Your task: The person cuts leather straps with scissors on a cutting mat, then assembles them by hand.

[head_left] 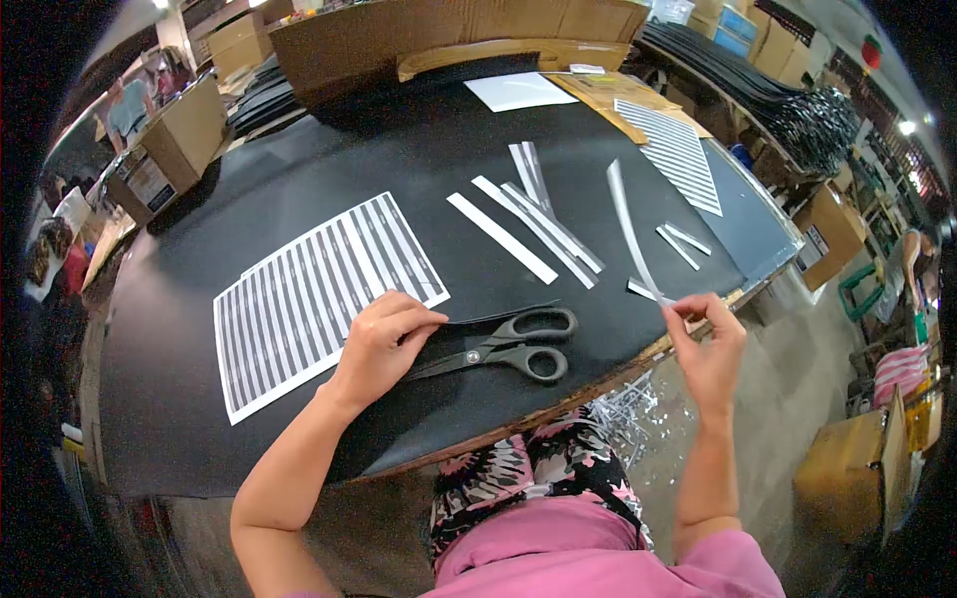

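Note:
My left hand (387, 337) is closed in a pinch on a thin dark strip (503, 313) that extends to the right over the table. Just below that strip lies a pair of black-handled scissors (473, 357), its blades partly hidden by my left hand. My right hand (710, 339), at the table's front right edge, pinches the lower end of a curved white paper strip (626, 219). Left of my left hand, a striped sheet (319, 299) rests on the table. Several cut strips (533, 224) lie between my hands, farther back.
The black-topped table (169, 369) has a wooden front edge. At the back are a white sheet (518, 92), a brown envelope (598, 95) and another striped sheet (673, 149). Small paper strips (684, 246) lie at the right. Paper scraps (633, 414) litter the floor. Cardboard boxes (169, 149) stand around.

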Available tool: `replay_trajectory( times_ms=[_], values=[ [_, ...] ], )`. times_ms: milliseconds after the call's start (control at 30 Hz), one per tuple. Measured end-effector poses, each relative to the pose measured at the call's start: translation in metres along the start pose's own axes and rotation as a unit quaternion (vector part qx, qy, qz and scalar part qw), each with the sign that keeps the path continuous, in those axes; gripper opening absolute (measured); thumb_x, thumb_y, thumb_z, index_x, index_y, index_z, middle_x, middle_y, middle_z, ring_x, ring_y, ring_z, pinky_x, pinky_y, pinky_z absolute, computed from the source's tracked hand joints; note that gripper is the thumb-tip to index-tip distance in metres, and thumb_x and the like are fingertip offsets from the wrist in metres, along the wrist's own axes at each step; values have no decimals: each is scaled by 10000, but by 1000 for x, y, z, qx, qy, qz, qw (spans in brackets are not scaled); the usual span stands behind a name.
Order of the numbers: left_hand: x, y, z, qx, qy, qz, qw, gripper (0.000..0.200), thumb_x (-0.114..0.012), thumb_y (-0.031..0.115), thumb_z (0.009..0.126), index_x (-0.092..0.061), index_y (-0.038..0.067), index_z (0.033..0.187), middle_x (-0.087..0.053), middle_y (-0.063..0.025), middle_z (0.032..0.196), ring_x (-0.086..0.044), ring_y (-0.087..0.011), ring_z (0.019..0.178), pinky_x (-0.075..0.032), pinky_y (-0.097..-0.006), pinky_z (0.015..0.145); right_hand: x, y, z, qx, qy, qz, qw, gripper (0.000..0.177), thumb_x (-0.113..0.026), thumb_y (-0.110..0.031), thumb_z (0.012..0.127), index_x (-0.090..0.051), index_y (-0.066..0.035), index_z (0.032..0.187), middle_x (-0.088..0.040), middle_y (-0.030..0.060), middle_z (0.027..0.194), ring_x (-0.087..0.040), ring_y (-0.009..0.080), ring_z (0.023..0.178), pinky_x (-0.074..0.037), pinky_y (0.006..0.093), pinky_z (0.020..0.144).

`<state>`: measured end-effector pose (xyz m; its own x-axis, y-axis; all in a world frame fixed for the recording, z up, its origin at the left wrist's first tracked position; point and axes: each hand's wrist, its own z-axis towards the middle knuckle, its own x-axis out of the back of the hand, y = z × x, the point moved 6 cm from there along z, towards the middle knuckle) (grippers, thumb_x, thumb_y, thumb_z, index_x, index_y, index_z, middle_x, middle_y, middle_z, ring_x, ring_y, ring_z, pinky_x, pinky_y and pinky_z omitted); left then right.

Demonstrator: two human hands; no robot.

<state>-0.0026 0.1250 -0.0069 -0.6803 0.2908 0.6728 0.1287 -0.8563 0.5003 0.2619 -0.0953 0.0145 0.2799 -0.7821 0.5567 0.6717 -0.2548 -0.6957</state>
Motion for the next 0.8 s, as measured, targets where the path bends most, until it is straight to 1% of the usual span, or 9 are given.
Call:
replay_trajectory(
  times_ms=[100,133,233,367,500,600,733,767,800],
  values=[
    [-1,0,-1,-20,9,-1,1000,176,-719,-41,725,-718,34,884,-643,-93,805,-622,-230,771,-493,-322,684,-14,-42,3,271,37,37,961,178,-717,84,723,-639,-10,851,-661,130,951,-658,238,784,-519,318,720],
    [-1,-1,-1,-19,10,2,1000,176,-719,-41,725,-718,34,884,-643,-93,805,-622,-230,771,-493,-322,684,-23,-42,7,273,37,40,961,178,-717,84,723,-639,-10,851,-661,130,951,-658,238,784,-519,318,720],
    [-2,-1,-2,-16,0,-8,1000,189,-724,-38,714,-724,49,882,-651,-86,816,-629,-234,779,-499,-319,689,-53,-60,8,402,-46,53,913,218,-714,75,696,-640,-8,883,-618,150,1064,-635,319,874,-531,377,753],
    [-1,-2,-4,-30,-11,-9,999,227,-729,-35,683,-723,54,892,-650,-74,829,-626,-238,796,-494,-336,700,-85,-63,17,412,-136,75,898,230,-701,68,701,-627,-6,906,-591,155,1105,-604,335,967,-517,385,794],
    [0,-1,-4,-75,16,25,997,185,-739,8,689,-715,70,862,-638,-44,810,-598,-230,810,-447,-360,783,-101,-67,20,473,-163,56,864,218,-699,58,710,-626,-8,905,-598,150,1094,-610,324,954,-516,382,794],
    [2,3,-4,-66,19,38,997,164,-745,24,684,-709,76,836,-613,-25,766,-583,-214,788,-419,-364,831,-106,-72,21,485,-162,62,857,210,-698,51,714,-626,-12,902,-606,150,1083,-614,323,949,-518,381,793],
    [11,12,0,-54,66,76,993,184,-769,48,662,-713,105,828,-602,-40,917,-552,-241,910,-406,-375,872,-113,-82,25,500,-158,53,850,203,-693,44,724,-623,-4,909,-613,157,1079,-617,329,954,-522,379,798],
    [10,10,0,-51,62,74,994,205,-775,41,646,-712,114,826,-606,-54,1035,-538,-263,992,-411,-402,889,-116,-87,24,509,-168,62,842,207,-690,46,726,-620,1,916,-615,162,1080,-616,335,959,-524,380,802],
    [12,10,3,-56,61,75,994,205,-775,41,646,-712,114,826,-606,-54,1035,-538,-263,992,-411,-402,889,-118,-91,22,515,-179,71,835,211,-686,49,728,-617,6,922,-616,166,1080,-616,340,964,-525,380,805]
  ],
)
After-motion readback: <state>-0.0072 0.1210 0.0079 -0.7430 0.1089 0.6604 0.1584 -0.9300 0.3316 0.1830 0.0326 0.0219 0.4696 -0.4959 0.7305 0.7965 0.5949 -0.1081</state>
